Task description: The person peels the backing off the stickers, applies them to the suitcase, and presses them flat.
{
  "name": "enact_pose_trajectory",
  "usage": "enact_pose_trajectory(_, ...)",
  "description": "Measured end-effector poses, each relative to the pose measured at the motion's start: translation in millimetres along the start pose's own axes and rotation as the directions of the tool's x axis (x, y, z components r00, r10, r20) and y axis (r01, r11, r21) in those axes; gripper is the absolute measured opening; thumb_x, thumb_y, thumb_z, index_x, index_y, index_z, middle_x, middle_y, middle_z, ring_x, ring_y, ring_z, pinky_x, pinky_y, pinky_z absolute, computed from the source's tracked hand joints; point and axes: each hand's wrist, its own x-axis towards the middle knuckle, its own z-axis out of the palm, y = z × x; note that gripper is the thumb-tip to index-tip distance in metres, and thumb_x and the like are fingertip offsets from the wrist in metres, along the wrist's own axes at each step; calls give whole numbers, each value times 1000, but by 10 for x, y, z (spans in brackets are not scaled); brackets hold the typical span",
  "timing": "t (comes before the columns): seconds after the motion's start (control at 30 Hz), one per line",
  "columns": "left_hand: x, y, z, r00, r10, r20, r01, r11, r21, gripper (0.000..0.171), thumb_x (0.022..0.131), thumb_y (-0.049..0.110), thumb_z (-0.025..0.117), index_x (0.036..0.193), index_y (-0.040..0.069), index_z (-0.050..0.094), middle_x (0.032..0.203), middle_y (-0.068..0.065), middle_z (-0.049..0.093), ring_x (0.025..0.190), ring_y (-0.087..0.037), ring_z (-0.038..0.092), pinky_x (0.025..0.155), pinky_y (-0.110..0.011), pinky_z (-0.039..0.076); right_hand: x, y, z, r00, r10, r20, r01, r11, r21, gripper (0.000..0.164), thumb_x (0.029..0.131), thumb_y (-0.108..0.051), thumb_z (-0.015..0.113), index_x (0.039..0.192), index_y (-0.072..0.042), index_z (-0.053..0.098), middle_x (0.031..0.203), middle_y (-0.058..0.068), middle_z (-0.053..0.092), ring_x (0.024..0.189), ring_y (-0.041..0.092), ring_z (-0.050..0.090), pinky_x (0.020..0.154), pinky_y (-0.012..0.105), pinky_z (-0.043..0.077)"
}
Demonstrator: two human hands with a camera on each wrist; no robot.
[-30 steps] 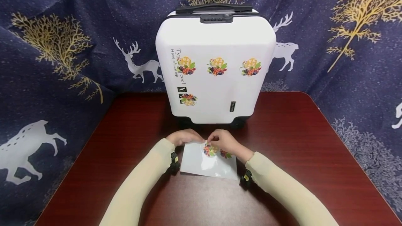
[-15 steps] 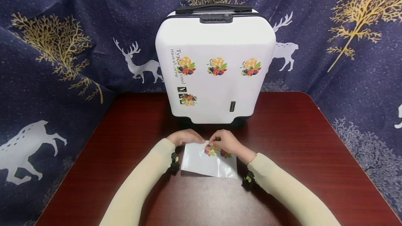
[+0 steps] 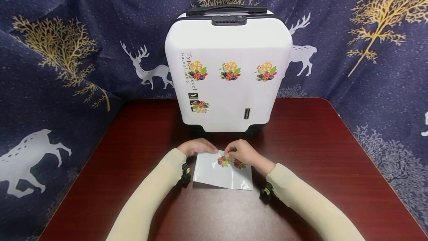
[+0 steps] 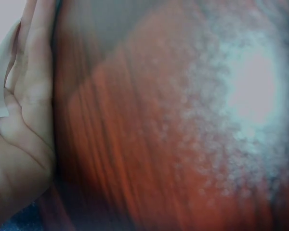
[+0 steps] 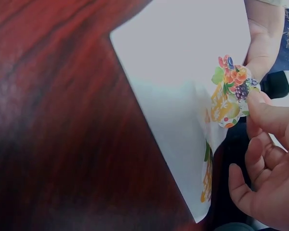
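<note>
A glossy white sticker sheet [image 3: 214,176] is held up over the table in front of the suitcase. My left hand [image 3: 198,146] grips its far left corner, thumb on top; in the left wrist view the sheet lies against the palm. At the far edge, my right hand [image 3: 244,151] pinches the rim of a fruit sticker [image 5: 233,94] between thumb and forefinger. That sticker looks partly lifted, with its lower side still against the sheet. Beside it on the sheet is a second fruit sticker [image 3: 239,164], partly covered by the right hand.
A white suitcase [image 3: 227,96] stands upright at the back of the dark red table [image 3: 301,133]. Several fruit stickers [image 3: 230,71] are on its front: a row of three above, one at lower left. Behind hangs a blue cloth [image 3: 150,21] with deer and trees.
My right hand has shifted slightly right along the sheet's far edge, pinching the sticker. The sheet's near edge has risen a little and its glare has changed. My left hand stays almost in place.
</note>
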Motion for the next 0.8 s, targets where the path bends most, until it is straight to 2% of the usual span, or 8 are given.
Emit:
enact_pose_trajectory(0.33, -15, -13, 16, 1000, 0, -7, -1, 1000, -28, 34, 97, 17, 67, 120, -9, 70, 84, 0, 74, 70, -7, 66, 68, -23, 57, -36, 23, -39, 998, -22, 55, 23, 999, -23, 6, 91, -5, 74, 85, -5, 76, 79, 2, 74, 67, 4, 52, 65, 18, 46)
enact_pose_trajectory(0.6, -12, -31, 18, 1000, 6, -19, -6, 1000, -9, 35, 97, 16, 67, 122, -9, 69, 88, -2, 75, 72, -7, 65, 70, -23, 57, -73, 8, -73, 997, -53, 62, 54, 998, -27, 8, 89, -8, 76, 82, -5, 75, 77, 3, 73, 69, 5, 51, 67, 19, 44)
enact_pose_trajectory(0.8, -7, -25, 25, 1000, 3, -31, -2, 1000, 13, 36, 98, 18, 67, 123, -7, 70, 91, -4, 76, 75, -8, 65, 72, -24, 57, -97, 30, -78, 998, -28, 60, 29, 999, -26, 8, 90, -8, 75, 83, -5, 75, 76, 4, 72, 64, 5, 50, 63, 20, 44)
